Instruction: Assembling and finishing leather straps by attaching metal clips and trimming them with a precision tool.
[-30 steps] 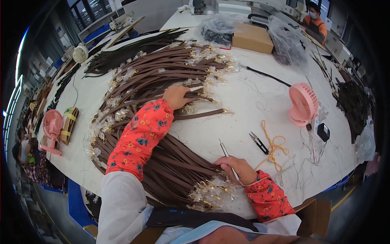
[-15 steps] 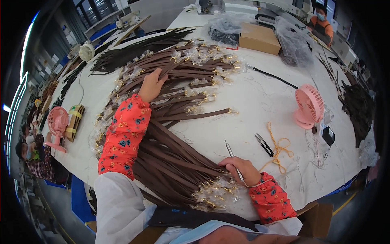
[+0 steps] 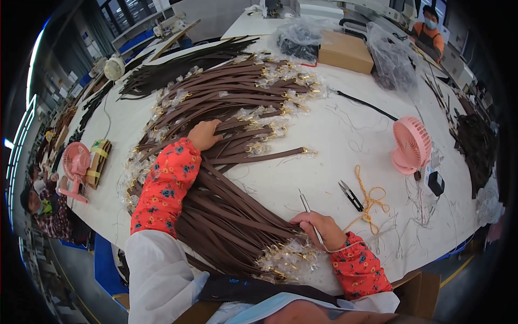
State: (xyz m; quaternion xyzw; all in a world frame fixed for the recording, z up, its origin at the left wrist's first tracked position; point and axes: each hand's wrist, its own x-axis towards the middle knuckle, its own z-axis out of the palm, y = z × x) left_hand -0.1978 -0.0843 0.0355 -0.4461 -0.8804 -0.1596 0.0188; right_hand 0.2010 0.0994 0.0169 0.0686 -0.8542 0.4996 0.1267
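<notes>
My left hand (image 3: 204, 135) rests over the far pile of brown straps (image 3: 237, 97), finger and thumb apart, touching the straps there. Gold clasps in clear plastic wrap (image 3: 294, 97) tip their right ends. In my right hand (image 3: 324, 229) is a slim silver pen-like tool (image 3: 305, 203), its thin point facing away from me. Thumb and forefinger of that hand also lie at the edge of a nearer brown strap bundle (image 3: 232, 216); whether they pinch a strap I cannot tell. More wrapped gold clasps (image 3: 286, 258) lie at this bundle's near end.
Black thread snips (image 3: 351, 195) and a tangled yellow cord (image 3: 371, 202) lie right of my right hand. Pink fans (image 3: 411, 143) stand at both sides. Black straps (image 3: 178, 73), a cardboard box (image 3: 345, 51) and plastic bags sit far back. Other people are at the edges.
My left hand has come down and nearer, from the far straps to the middle of the pile, and the raised strap end by it is gone. The right hand stays nearly still.
</notes>
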